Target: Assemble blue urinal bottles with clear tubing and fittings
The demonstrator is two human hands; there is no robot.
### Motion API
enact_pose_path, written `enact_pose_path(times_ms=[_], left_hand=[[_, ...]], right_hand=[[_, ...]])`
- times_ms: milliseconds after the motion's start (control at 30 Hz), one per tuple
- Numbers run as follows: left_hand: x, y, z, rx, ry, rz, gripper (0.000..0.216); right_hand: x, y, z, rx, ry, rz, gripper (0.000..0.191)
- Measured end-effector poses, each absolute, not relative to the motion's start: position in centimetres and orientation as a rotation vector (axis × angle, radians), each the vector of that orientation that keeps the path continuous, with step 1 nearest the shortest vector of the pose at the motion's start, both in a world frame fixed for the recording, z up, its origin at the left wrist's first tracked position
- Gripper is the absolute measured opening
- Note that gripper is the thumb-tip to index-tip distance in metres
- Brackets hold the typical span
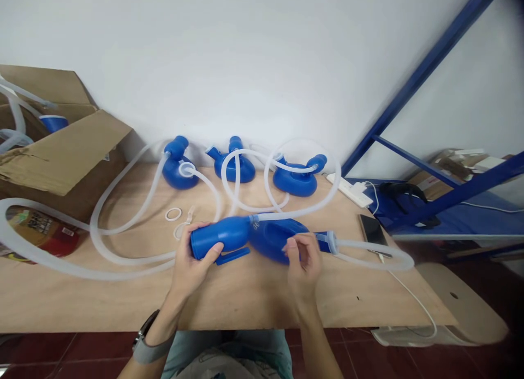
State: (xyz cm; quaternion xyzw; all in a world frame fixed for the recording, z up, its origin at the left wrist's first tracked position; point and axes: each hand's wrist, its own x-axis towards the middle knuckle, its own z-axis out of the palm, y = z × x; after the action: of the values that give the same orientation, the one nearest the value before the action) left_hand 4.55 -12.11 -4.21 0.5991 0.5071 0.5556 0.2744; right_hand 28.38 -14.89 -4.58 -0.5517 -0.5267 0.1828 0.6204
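Observation:
A blue plastic vessel [254, 237] with a wide neck lies on its side in the middle of the wooden table [123, 297]. My left hand [190, 261] is closed around the open neck end at the left. My right hand [303, 259] grips the rounded body near the narrow spout, where a clear tube [368, 253] is attached. A second clear tube [295, 212] leaves the neck joint. A small blue strip [232, 255] lies under the vessel.
Three more blue vessels [231, 166] with clear hoses stand at the table's back. A white ring [173, 214] lies left of the vessel. An open cardboard box [61, 149] sits at the left. A phone [371, 229], power strip [347, 189] and blue rack [429, 67] are on the right.

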Motion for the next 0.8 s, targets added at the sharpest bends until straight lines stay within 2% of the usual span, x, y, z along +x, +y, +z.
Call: enact_pose_path(times_ms=[133,333,600,800], left_hand=[[3.6,-12.6,-3.8,1.808,1.229,1.518,0.040],[3.5,-13.2,-3.3,2.068,1.121,1.550,0.041],[3.6,-14.1,-3.0,2.093,1.220,1.523,0.039],[5.3,-16.0,-2.8,1.561,1.523,1.454,0.043]], right_hand=[[26.0,-14.6,-3.5,-1.030,-1.107,1.118,0.048],[24.1,-13.1,-2.8,-0.844,-0.792,1.553,0.046],[23.5,-12.9,-4.9,-0.824,-0.560,1.542,0.043],[23.1,-12.9,-6.1,-0.804,-0.624,1.446,0.038]])
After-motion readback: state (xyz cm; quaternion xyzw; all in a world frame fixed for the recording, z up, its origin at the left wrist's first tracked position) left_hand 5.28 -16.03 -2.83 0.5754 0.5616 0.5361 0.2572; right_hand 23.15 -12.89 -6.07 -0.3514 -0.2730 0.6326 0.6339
